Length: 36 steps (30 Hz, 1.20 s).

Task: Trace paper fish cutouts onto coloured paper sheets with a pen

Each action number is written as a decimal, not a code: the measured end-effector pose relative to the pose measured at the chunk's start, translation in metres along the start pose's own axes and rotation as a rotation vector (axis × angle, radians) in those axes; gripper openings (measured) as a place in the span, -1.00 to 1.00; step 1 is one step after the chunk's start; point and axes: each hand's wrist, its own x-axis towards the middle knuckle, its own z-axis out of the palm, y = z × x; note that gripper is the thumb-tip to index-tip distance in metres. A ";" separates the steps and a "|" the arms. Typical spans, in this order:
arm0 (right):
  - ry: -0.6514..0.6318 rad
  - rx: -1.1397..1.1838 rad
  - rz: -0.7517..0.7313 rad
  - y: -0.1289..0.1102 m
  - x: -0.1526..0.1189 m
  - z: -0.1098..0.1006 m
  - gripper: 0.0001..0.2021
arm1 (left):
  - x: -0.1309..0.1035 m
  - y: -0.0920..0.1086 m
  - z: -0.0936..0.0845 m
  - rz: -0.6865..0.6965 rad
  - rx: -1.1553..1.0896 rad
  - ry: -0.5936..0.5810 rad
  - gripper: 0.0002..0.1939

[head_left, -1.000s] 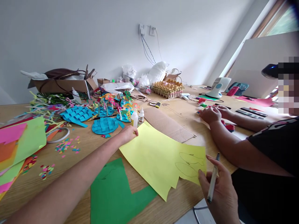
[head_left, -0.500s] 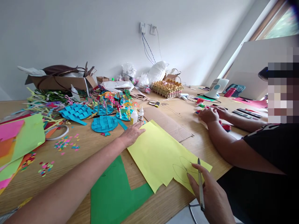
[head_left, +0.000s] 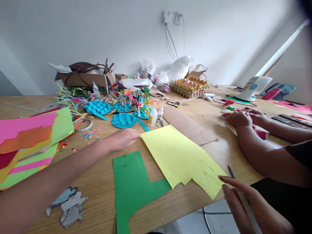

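My right hand (head_left: 255, 201) is closed around a pen (head_left: 243, 198), its tip pointing up and away near the right end of a yellow sheet of paper (head_left: 168, 152). Pencil-thin looped outlines show on that end of the sheet. By the sheet's left corner is my left hand (head_left: 124, 139), fingers loosely extended and holding nothing that I can see; whether a fingertip touches the corner I cannot tell. A green sheet with a cut-out edge (head_left: 131, 182) lies below it on the table. Grey and blue drawn paper cut-outs (head_left: 73, 208) rest near my left forearm.
Coloured paper sheets (head_left: 29, 136) are stacked at left, beside a tape roll (head_left: 84, 125). Woven blue paper discs (head_left: 123, 120), glue bottles (head_left: 152, 117) and flat cardboard (head_left: 187, 125) lie beyond. Egg trays (head_left: 190, 87) stand farther back. At right, another person's hands (head_left: 240, 119) work over small red pieces.
My left hand has come off the yellow sheet and moved left to its corner. My right hand with the pen has drawn back from the outlines. The view has turned left.
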 end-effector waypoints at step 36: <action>-0.690 0.586 -0.446 -0.132 -0.011 0.109 -0.88 | -0.215 0.030 0.000 -0.552 -0.182 -0.031 -0.74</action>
